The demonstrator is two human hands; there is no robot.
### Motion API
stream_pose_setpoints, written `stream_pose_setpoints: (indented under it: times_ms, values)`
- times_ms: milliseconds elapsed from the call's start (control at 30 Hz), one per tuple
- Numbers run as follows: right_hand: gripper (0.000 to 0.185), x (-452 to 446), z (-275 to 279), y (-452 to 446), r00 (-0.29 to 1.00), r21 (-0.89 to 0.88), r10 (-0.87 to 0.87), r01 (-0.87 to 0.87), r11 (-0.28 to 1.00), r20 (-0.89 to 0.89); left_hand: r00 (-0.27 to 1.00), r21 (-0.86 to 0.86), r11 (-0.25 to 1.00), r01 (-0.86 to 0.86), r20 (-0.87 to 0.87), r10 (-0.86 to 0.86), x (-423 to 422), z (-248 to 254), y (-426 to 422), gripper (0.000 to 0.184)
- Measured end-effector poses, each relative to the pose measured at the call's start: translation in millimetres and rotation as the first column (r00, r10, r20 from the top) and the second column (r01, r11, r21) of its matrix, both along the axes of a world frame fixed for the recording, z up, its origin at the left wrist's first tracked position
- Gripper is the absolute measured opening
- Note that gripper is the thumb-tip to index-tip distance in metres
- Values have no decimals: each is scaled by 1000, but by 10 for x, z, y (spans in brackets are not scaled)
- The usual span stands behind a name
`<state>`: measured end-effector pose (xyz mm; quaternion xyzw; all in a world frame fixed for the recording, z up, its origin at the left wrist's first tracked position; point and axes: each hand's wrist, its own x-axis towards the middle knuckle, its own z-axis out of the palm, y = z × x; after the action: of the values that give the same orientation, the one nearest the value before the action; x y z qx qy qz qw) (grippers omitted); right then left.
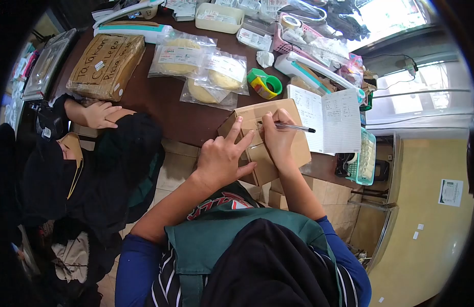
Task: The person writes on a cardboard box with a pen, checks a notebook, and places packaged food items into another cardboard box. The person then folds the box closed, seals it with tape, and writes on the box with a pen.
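A brown cardboard box (293, 115) sits at the table's front edge, tilted in view. My right hand (280, 134) is closed around a black pen (296, 127), its fingertips close to the top of the box. My left hand (221, 156) lies spread on the left part of the same box, fingers apart and holding nothing. Just right of the box an open notebook (339, 120) shows handwritten pages. Beyond the box stands a green and yellow tape dispenser (265, 83). Clear packets with round yellowish contents (227, 77) lie behind my left hand.
At left, a co-worker (99, 153) rests a hand near a taped carton (107, 66) with handwriting. Two white and teal sealers (308, 71) (139, 33) lie farther back. A pink basket (285, 43) and a green basket (367, 156) hold items.
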<state>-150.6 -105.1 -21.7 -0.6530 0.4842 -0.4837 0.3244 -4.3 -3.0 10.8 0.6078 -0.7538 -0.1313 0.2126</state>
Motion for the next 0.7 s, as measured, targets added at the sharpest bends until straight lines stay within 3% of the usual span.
stream_pose_setpoints:
  times_ms: [200,267,467,700]
  values:
    - [31,-17,83,27,1000,-30,-2,2,1000,-25,1000,-7,1000,1,-5,-1,5,9,-1,63]
    - [31,-53,58,7,998,43,-31,29,999,53,1000,3,1000,4,-13,-4,7,17,-4,63]
    - [31,-16,74,18,998,103,-16,9,995,66,1000,4,1000,15,-16,-15,3,-2,-14,63]
    - [32,-69,5,0,1000,15,2,-2,1000,2,1000,-62,998,7,-21,-8,-1,-48,-10,63]
